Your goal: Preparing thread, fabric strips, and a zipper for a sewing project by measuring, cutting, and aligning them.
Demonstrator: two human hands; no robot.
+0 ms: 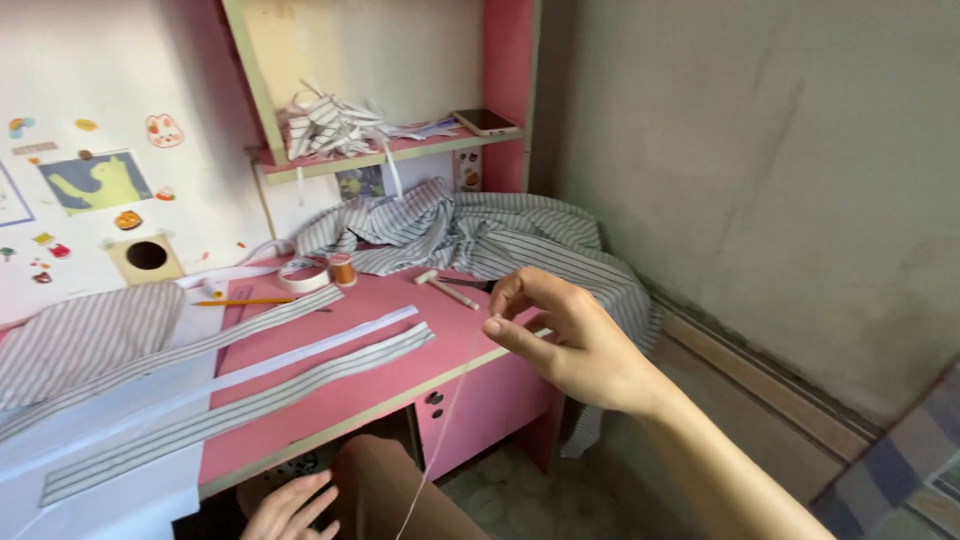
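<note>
Our right hand pinches a thin pale thread off the pink counter's front edge; the strand runs steeply down-left toward our left hand, which lies loosely open, fingers spread, holding nothing we can see.

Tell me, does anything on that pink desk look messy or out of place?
Yes. A rumpled grey-striped cloth is heaped at the desk's back corner and spills over its right edge. On the pink shelf above, striped fabric scraps lie in a loose tangle.

Pink desk, grey-striped, perhaps white-backed fabric strips.
</note>
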